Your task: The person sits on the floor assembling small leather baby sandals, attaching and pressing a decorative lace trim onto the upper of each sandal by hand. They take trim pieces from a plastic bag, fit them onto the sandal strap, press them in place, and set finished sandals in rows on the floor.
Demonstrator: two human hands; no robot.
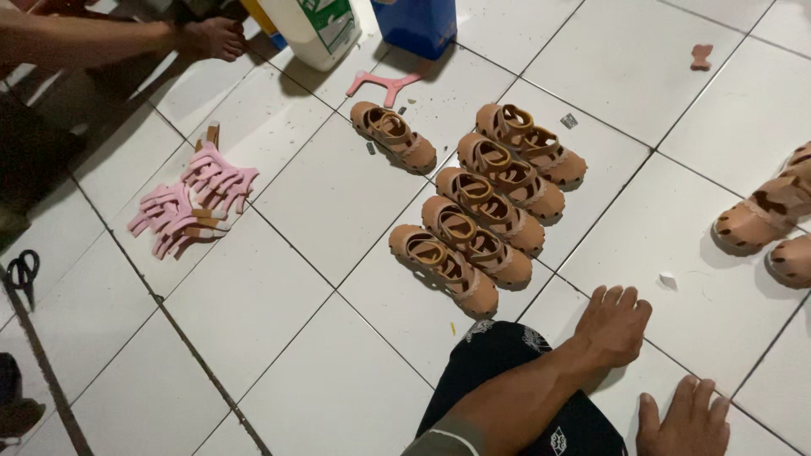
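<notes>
Where the white tiled floor (279, 338) meets the bottom edge of the view, the right hand (684, 418) lies flat and open on the tile, fingers spread, holding nothing. It is well to the near right of the row of tan sandals (490, 211). Just beyond it the left hand (612, 325) also rests palm down on the floor, fingers loosely together and empty, its forearm crossing a knee in black shorts (498, 346). This hand is near the closest sandal of the row, but apart from it.

The row itself is five tan strapped sandals set side by side on the floor, running diagonally away from the hands. A small white scrap (667, 280) lies right of the row's near end. Far left of the row, black scissors (23, 272) lie by a dark grout line. Left of the row's middle sits a heap of pink strap pieces (194, 198). Right of the row, at the edge of view, are more tan sandals (764, 215), partly cut off.

Just beyond the row's far end, to the left, a single tan sandal (393, 135) stands alone. Past it lie a pink Y-shaped piece (382, 84), then a white container (317, 29) and a blue container (414, 21). Far left of those, another person's hand (211, 38) reaches in.
</notes>
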